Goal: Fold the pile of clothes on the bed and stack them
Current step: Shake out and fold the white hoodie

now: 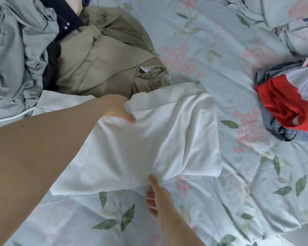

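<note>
- Head view looks down on a bed (212, 41) covered in a pale blue sheet printed with pink flower clusters and green leaves; the fabric is softly wrinkled.
- White garment (167, 135) lies in the middle of the bed, a smooth, thin knit partly folded into a rough rectangle, with long soft creases running toward its near edge.
- Left hand (118, 110) grips the far left edge of the white garment, fingers curled round a bunched fold and the thumb lying on top.
- Right hand (158, 196) pinches the near hem where the creases gather; one digit reaches onto the cloth and the others are curled just above the sheet.
- Khaki garment (105, 59) sits crumpled just beyond the left hand, a matte woven fabric with stitched seams, small buttons and a white label (147, 69).
- Navy garment (68, 18) pokes out from behind the khaki one, dark and folded at an angle.
- Grey-green cloth (16, 50) fills the far left, heavily rumpled into deep folds.
- Red garment (288, 103) with an elastic gathered band lies at the right edge, resting on faded blue denim (277, 128), well apart from the white garment.
</note>
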